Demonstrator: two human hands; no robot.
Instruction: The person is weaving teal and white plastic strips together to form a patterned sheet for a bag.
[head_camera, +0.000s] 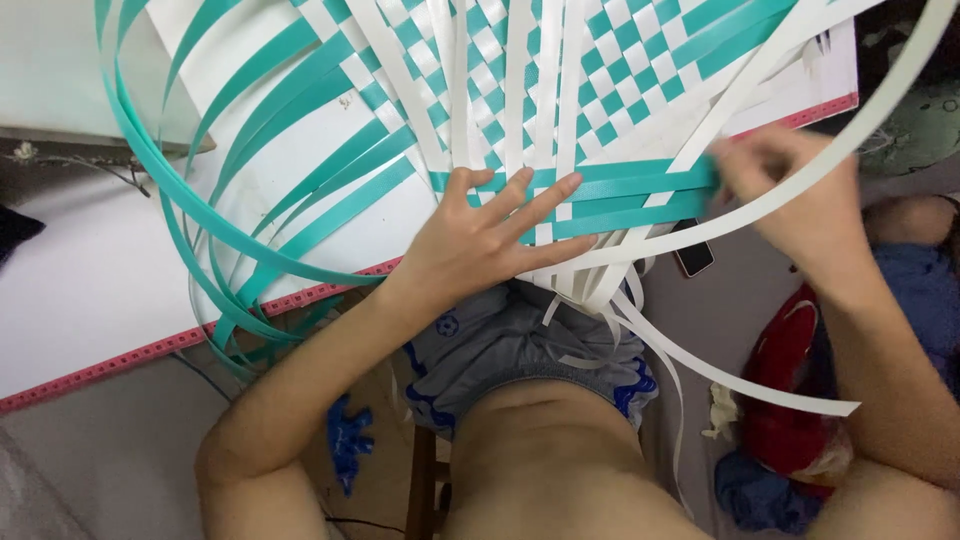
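Nearest me, my left hand (490, 235) lies flat with fingers spread wide, pinning the white strips (520, 110) where they cross the teal strips (620, 190) at the table edge (150, 345). I'd keep that palm firm so the uprights don't fan out. Further right, my right hand (790, 195) is blurred; it seems pinched on the teal ends, though I can't tell surely. Beyond, the woven mat (600, 70) lies on the white table.
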